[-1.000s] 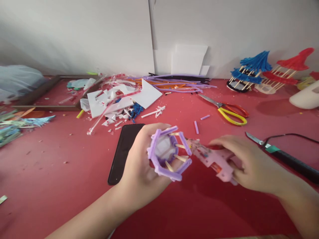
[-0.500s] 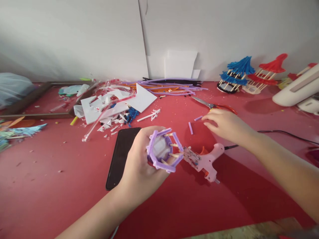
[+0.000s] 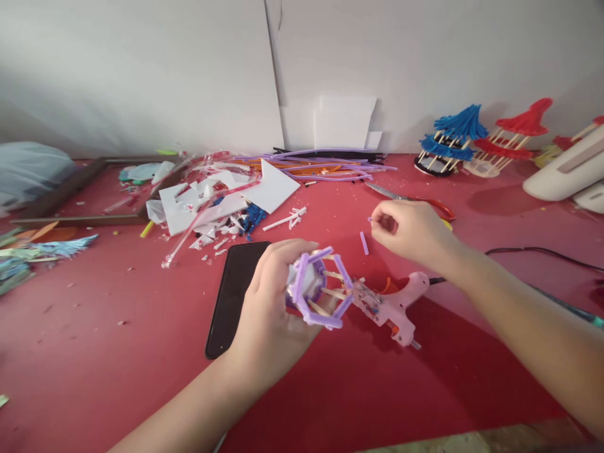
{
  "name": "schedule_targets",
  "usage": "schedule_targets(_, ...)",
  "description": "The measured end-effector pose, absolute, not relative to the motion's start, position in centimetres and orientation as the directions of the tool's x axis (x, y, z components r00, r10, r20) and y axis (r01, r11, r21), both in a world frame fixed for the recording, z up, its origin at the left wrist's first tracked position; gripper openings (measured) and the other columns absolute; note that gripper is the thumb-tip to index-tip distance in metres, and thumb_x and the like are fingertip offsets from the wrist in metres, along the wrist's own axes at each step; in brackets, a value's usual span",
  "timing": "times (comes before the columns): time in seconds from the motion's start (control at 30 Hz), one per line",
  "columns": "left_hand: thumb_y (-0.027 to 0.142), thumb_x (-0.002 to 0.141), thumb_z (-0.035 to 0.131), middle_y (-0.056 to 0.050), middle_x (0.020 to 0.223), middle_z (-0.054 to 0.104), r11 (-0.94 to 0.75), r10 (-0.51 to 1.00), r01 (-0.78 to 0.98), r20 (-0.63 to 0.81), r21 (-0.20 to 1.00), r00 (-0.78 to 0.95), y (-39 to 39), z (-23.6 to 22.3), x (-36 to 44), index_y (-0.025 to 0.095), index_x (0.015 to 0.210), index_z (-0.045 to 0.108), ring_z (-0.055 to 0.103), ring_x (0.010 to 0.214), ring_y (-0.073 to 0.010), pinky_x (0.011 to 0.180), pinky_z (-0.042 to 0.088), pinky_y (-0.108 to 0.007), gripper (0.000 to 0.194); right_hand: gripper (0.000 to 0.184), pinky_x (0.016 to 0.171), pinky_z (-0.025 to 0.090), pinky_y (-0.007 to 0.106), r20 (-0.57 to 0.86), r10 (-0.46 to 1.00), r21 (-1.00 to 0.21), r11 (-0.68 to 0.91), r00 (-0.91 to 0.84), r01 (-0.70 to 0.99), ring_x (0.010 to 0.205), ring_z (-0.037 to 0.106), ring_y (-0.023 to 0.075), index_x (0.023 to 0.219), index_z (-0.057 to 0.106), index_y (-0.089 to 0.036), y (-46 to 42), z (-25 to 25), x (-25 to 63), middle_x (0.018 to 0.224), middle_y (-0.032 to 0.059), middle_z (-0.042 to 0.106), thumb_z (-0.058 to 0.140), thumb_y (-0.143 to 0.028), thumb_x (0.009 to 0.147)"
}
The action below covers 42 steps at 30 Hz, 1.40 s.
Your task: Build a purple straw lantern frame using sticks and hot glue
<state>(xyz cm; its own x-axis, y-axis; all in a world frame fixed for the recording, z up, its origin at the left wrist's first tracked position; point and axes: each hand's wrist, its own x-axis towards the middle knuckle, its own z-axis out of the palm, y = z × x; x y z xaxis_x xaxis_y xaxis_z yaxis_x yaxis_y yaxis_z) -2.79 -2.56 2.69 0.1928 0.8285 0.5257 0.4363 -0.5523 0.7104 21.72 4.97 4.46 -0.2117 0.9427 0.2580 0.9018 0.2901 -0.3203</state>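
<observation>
The many-sided cage of fuzzy purple strips and pale wooden sticks (image 3: 311, 283) was held up in the bare left hand (image 3: 268, 302), fingers curled around its side, while the right hand (image 3: 410, 229) pinched a short purple piece (image 3: 370, 219), mostly hidden, between thumb and forefinger. The pink plastic glue gun (image 3: 389, 308) lay with its nozzle end by the cage, contact undetermined; a slight drift of the left hand was judged liable to smear the strips or, were the tip hot, burn a finger. Beneath ran a red tabletop (image 3: 141, 377) with jagged white scraps (image 3: 179, 214), backed by a grey wall (image 3: 189, 75).
</observation>
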Motion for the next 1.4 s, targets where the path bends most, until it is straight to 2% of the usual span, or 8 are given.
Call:
schedule_targets(0.1, 0.018, 0.077, 0.078, -0.009, 0.116, 0.063, -0.55, 0.829, 0.454, 0.526, 0.701, 0.19, -2.5, 2.7, -2.9, 0.025, 0.122, 0.051, 0.065, 0.109, -0.0257, 0.093, 0.054, -0.043, 0.053, 0.01, 0.054, 0.045, 0.024, 0.187, 0.98, -0.8, 0.194, -0.072, 0.568, 0.057, 0.061, 0.013, 0.074, 0.061, -0.02, 1.0, 5.5, 19.7, 0.064, -0.0006, 0.067, 0.061, -0.024, 0.083)
schedule_targets(0.17, 0.017, 0.078, 0.077, -0.008, 0.116, 0.062, -0.563, 0.818, 0.47, 0.54, 0.679, 0.2, -2.6, 2.8, -2.9, 0.024, 0.123, 0.051, 0.064, 0.107, -0.0236, 0.092, 0.054, -0.039, 0.052, 0.012, 0.05, 0.047, 0.023, -0.018, 0.993, -0.957, 0.018, -0.12, 0.289, 0.053, 0.061, 0.0119, 0.074, 0.061, -0.02, -1.4, 6.2, 18.7, 0.061, -0.0011, 0.067, 0.063, -0.027, 0.084)
schedule_targets(0.27, 0.014, 0.079, 0.076, -0.006, 0.115, 0.06, -0.6, 0.781, 0.522, 0.584, 0.606, 0.219, -2.8, 3.1, -3.0, 0.023, 0.123, 0.052, 0.064, 0.103, -0.0197, 0.089, 0.054, -0.032, 0.051, 0.015, 0.044, 0.045, 0.02, -0.182, 0.951, -0.982, -0.19, -0.251, -0.01, 0.048, 0.059, 0.01, 0.077, 0.062, -0.02, -3.7, 6.4, 18.2, 0.062, 0.0001, 0.069, 0.066, -0.03, 0.086)
schedule_targets(0.37, 0.014, 0.08, 0.075, -0.006, 0.116, 0.06, -0.619, 0.759, 0.565, 0.6, 0.546, 0.253, -2.9, 3.4, -3.0, 0.023, 0.123, 0.052, 0.063, 0.104, -0.0191, 0.089, 0.054, -0.03, 0.05, 0.019, 0.04, 0.04, 0.018, -0.234, 0.928, -0.955, -0.276, -0.289, -0.113, 0.045, 0.055, 0.0078, 0.079, 0.063, -0.018, -4.4, 5.6, 18.2, 0.063, -0.0001, 0.067, 0.07, -0.034, 0.086)
schedule_targets(0.87, 0.016, 0.08, 0.075, -0.008, 0.119, 0.06, -0.63, 0.765, 0.531, 0.57, 0.567, 0.299, -3.0, 3.5, -3.0, 0.022, 0.126, 0.051, 0.062, 0.108, -0.0207, 0.091, 0.054, -0.031, 0.052, 0.02, 0.038, 0.036, 0.015, -0.142, 0.983, -0.989, -0.137, -0.113, 0.052, 0.049, 0.048, 0.0067, 0.077, 0.066, -0.019, -5.0, 6.1, 17.1, 0.059, -0.0032, 0.058, 0.073, -0.037, 0.084)
schedule_targets(1.03, 0.02, 0.078, 0.077, -0.006, 0.113, 0.063, -0.574, 0.811, 0.483, 0.539, 0.661, 0.227, -3.1, 3.8, -2.7, 0.024, 0.123, 0.051, 0.065, 0.1, -0.021, 0.087, 0.056, -0.035, 0.052, 0.018, 0.044, 0.045, 0.017, 0.137, 0.985, -0.99, 0.141, -0.108, 0.03, 0.055, 0.054, 0.008, 0.093, 0.066, -0.023, -5.3, 5.4, 17.5, 0.071, -0.0031, 0.059, 0.078, -0.033, 0.082)
schedule_targets(1.17, 0.019, 0.076, 0.076, -0.004, 0.109, 0.063, -0.566, 0.82, 0.448, 0.532, 0.692, 0.212, -3.2, 4.0, -2.7, 0.026, 0.122, 0.052, 0.066, 0.09, -0.0192, 0.075, 0.057, -0.032, 0.052, 0.054, 0.066, 0.059, 0.028, 0.444, 0.873, -0.846, 0.482, -0.2, 0.227, 0.08, 0.064, 0.0157, 0.125, 0.063, -0.031, -5.0, 4.6, 18.2, 0.099, 0.0034, 0.063, 0.085, -0.035, 0.075)
schedule_targets(1.4, 0.017, 0.074, 0.077, -0.005, 0.111, 0.062, -0.568, 0.82, 0.433, 0.525, 0.7, 0.227, -3.2, 3.6, -2.8, 0.027, 0.124, 0.051, 0.067, 0.093, -0.0217, 0.084, 0.058, -0.039, 0.058, 0.056, 0.066, 0.059, 0.03, 0.525, 0.8, -0.667, 0.599, -0.291, 0.443, 0.075, 0.067, 0.0178, 0.13, 0.061, -0.031, -4.9, 5.2, 18.3, 0.101, 0.0052, 0.067, 0.081, -0.043, 0.078)
